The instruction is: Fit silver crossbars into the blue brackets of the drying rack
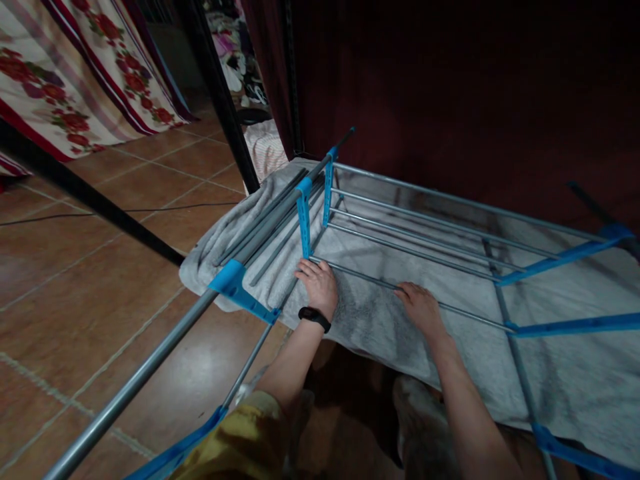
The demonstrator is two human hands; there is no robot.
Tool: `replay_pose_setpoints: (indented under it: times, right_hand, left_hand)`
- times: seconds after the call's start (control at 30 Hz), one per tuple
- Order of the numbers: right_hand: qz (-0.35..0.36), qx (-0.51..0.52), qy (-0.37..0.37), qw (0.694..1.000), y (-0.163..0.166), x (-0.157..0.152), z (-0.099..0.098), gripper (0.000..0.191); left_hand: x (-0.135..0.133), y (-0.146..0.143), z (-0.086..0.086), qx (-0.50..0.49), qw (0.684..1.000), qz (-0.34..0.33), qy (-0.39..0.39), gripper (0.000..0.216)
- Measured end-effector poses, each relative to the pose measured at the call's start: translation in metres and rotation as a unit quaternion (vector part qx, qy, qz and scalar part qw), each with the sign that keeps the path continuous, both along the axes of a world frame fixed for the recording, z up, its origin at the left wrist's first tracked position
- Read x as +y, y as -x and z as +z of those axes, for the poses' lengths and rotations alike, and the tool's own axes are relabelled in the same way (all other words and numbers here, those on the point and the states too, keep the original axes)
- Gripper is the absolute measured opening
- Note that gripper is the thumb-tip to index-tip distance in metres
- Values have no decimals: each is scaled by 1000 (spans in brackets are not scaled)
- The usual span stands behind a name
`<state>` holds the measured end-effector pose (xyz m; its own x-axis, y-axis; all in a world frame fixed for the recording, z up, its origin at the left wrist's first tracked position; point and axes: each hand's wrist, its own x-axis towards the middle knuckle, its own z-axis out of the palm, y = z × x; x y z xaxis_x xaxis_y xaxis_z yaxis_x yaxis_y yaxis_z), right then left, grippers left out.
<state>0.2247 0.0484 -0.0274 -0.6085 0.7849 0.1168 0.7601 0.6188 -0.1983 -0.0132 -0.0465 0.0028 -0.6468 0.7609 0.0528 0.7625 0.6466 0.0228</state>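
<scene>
A grey towel lies spread under the rails of a metal drying rack with blue plastic joints. My left hand, with a black band on the wrist, rests palm down on the towel near the rack's blue upright bracket, fingers flat and apart. My right hand lies on the towel a little to the right, fingers stretched toward a thin rail. Neither hand grips anything.
A thick grey rack bar runs diagonally over the brown tiled floor. A black pole stands at the back. Floral fabric hangs at upper left, a dark red curtain behind the rack.
</scene>
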Motion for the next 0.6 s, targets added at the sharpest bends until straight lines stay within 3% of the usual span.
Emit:
replay_pose_setpoints:
  times: [0.6]
  right_hand:
    - [3,-26,24,999,2,4,6,32]
  left_hand:
    - [4,0,-4,28,999,3,15,43]
